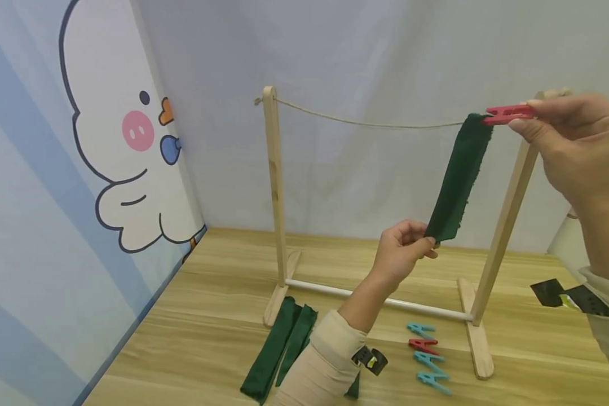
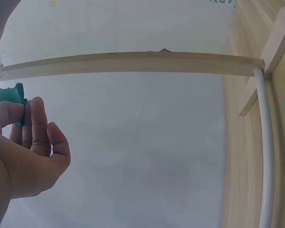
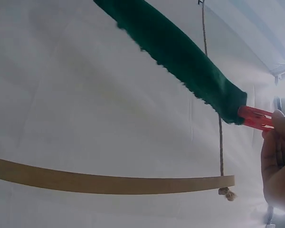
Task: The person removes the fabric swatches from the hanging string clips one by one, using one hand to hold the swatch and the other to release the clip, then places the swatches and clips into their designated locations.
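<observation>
A strip of dark green cloth (image 1: 459, 177) slants down from the string (image 1: 355, 120) of a small wooden drying rack. At its top edge my right hand (image 1: 583, 141) pinches a red clothespin (image 3: 256, 118) between thumb and fingers, its tip over the cloth. My left hand (image 1: 400, 248) holds the lower end of the strip between thumb and fingers. In the left wrist view that cloth end (image 2: 9, 97) shows between my left thumb and fingers. The right wrist view has the strip crossing in front of the string.
More green cloth strips (image 1: 271, 352) lie on the wooden table (image 1: 182, 332), partly behind my left sleeve. Several blue clothespins (image 1: 431, 382) and a red one (image 1: 423, 345) form a column near the right foot (image 1: 479, 349) of the rack. A white bar (image 1: 426, 308) joins the posts low down.
</observation>
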Action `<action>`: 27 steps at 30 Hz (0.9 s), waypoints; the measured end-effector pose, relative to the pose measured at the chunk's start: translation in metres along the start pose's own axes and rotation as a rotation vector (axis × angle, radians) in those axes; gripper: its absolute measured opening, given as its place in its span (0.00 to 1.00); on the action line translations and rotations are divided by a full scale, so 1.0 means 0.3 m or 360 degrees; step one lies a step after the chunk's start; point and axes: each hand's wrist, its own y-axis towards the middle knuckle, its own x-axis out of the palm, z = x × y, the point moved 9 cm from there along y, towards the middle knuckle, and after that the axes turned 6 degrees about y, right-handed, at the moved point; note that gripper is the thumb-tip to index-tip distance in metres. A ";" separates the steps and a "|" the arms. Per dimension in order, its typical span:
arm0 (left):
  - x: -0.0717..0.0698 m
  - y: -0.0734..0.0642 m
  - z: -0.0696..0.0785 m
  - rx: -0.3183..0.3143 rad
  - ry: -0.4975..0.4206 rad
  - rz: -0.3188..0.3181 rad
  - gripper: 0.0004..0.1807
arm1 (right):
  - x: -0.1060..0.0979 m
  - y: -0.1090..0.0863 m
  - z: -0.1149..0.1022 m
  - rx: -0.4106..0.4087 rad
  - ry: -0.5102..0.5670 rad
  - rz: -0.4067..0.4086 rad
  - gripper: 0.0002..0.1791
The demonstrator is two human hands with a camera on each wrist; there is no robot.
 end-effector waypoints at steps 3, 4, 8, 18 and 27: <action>-0.006 -0.004 -0.013 -0.0009 -0.0003 0.0006 0.06 | -0.004 0.000 -0.003 0.0014 -0.0115 -0.0006 0.11; -0.008 -0.007 -0.017 -0.0017 0.0000 0.0007 0.06 | -0.003 -0.001 -0.010 -0.0020 -0.0141 -0.0013 0.11; -0.019 -0.021 -0.034 -0.0058 -0.0005 0.0016 0.07 | -0.005 -0.010 -0.016 -0.0066 -0.0210 -0.0021 0.11; -0.064 -0.074 -0.073 -0.0167 0.0047 0.0017 0.08 | -0.051 -0.066 0.014 -0.0021 -0.0080 0.0025 0.11; -0.105 -0.130 -0.108 -0.0345 0.0138 -0.0069 0.08 | -0.069 -0.126 0.031 -0.0034 0.0017 -0.0076 0.14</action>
